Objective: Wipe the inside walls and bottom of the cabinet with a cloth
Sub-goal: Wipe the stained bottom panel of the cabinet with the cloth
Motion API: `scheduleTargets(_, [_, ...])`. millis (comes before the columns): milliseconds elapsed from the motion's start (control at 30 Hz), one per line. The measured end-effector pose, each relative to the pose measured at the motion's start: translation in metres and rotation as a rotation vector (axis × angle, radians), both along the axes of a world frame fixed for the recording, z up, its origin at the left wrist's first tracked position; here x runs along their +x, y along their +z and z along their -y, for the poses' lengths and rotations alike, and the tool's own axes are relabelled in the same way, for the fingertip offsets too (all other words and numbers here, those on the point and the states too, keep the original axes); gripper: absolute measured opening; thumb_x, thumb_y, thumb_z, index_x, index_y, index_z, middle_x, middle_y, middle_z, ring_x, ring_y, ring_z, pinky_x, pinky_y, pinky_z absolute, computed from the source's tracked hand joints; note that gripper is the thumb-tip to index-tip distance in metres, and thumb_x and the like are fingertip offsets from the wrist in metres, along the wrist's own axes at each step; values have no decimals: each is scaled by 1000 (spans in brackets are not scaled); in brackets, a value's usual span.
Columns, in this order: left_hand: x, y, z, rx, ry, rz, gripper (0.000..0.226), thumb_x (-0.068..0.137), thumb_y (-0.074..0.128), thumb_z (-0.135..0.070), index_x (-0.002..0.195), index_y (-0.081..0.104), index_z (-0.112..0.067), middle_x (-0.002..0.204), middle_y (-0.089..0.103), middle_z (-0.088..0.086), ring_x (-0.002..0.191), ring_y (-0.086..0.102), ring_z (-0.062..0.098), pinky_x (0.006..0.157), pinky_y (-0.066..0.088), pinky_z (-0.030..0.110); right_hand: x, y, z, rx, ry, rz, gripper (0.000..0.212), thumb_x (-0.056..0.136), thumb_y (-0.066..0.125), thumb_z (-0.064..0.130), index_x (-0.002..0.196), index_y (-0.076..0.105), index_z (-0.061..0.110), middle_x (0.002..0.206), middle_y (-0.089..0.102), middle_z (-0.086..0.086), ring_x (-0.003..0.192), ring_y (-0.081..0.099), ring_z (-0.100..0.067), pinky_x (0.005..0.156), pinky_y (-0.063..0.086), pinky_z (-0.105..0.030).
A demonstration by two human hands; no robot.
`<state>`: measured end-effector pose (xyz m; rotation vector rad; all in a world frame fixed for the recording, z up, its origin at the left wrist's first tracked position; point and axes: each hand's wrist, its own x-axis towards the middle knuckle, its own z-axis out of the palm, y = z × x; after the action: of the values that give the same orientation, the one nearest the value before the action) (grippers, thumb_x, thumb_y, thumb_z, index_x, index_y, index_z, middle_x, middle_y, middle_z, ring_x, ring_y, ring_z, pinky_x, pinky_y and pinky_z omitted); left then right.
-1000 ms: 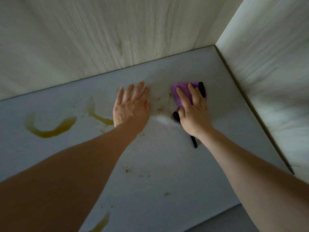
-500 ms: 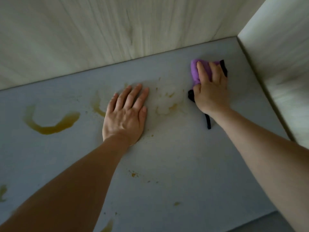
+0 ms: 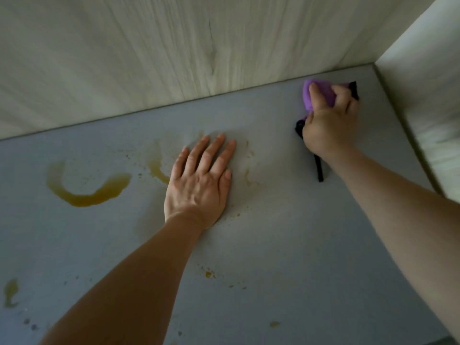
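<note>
Cabinet interior: your two bare hands on the grey bottom panel point(image 3: 286, 245), one cloth in use.

Your right hand point(image 3: 328, 125) bunches the purple cloth point(image 3: 321, 94), fingers curled over it, pressing it down near the far right corner where the back wall point(image 3: 199, 46) meets the right wall point(image 3: 428, 100); a black strap point(image 3: 318, 170) trails from under the hand. Your left hand point(image 3: 199, 185) lies flat mid-panel, fingers slightly spread, holding nothing. One curved brown stain point(image 3: 89, 195) sits toward the left edge, smaller streaks just beside your left hand.
</note>
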<state>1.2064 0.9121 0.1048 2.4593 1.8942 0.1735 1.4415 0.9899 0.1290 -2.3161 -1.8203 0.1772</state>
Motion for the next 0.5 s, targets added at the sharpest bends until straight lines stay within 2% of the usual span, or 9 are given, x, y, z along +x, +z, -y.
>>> scheduleTargets(67, [0, 0, 1, 4, 0, -7, 52, 96, 25, -39, 148, 26, -30, 151, 34, -5, 139, 27, 18, 113, 13, 36, -22, 3, 5, 52, 87, -15, 64, 80, 31, 32, 141, 43, 17, 144, 34, -20, 124, 33, -47, 109, 27, -43])
scheduleTargets(167, [0, 0, 1, 7, -9, -15, 53, 96, 26, -38, 148, 27, -29, 150, 35, -4, 138, 29, 19, 113, 14, 36, -61, -5, 13, 133, 398, -67, 65, 73, 30, 31, 129, 58, 13, 128, 52, -22, 111, 48, -49, 101, 38, -47])
scheduleTargets(267, [1, 1, 1, 11, -10, -25, 53, 96, 26, -38, 148, 26, -29, 150, 35, -4, 138, 29, 19, 113, 13, 36, -59, -2, 0, 125, 554, -78, 61, 75, 33, 31, 129, 58, 18, 129, 53, -17, 111, 51, -44, 92, 46, -45])
scheduleTargets(333, [0, 1, 1, -1, -3, -21, 53, 96, 24, -39, 148, 24, -30, 151, 33, -5, 139, 27, 19, 114, 11, 36, -31, -1, -13, 73, 399, -59, 60, 79, 38, 33, 138, 48, 26, 142, 40, -14, 124, 41, -40, 101, 38, -39])
scheduleTargets(433, [0, 0, 0, 5, 2, -21, 53, 97, 22, -40, 149, 22, -31, 152, 31, -6, 140, 25, 18, 114, 10, 35, -2, 5, -22, 6, -6, -96, 58, 87, 49, 26, 143, 37, 30, 149, 24, -10, 134, 24, -37, 112, 19, -33])
scheduleTargets(500, [0, 0, 0, 6, 2, -18, 53, 97, 23, -40, 148, 24, -31, 152, 32, -5, 140, 26, 18, 114, 11, 35, -24, 7, -14, -7, 3, -37, 62, 86, 52, 23, 145, 33, 28, 150, 23, -10, 133, 23, -37, 112, 15, -32])
